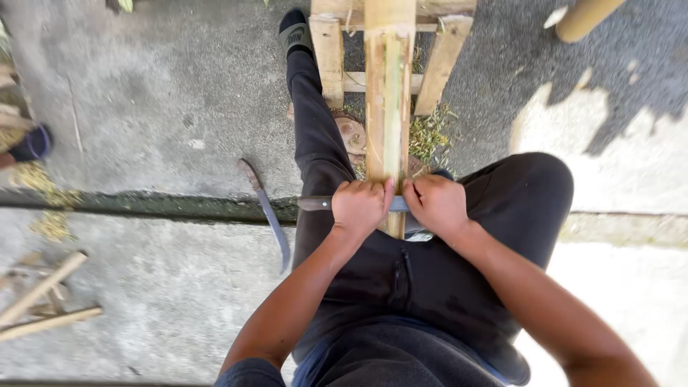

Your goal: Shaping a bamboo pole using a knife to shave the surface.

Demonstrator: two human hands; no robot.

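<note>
machete [266, 211] left of bamboo strip [391, 107]

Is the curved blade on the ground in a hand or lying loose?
Lying loose. The curved blade rests on the concrete beside the person's leg; the left hand and right hand both grip a crosswise tool over the bamboo strip.

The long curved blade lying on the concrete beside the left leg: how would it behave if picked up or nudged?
The curved blade looks like rigid metal, so it probably stays stiff rather than flexing. Lying flat on the concrete, it should slide or pivot when nudged, not roll. Its wider far end suggests it may feel tip-heavy, and the edge is probably sharp.
</note>
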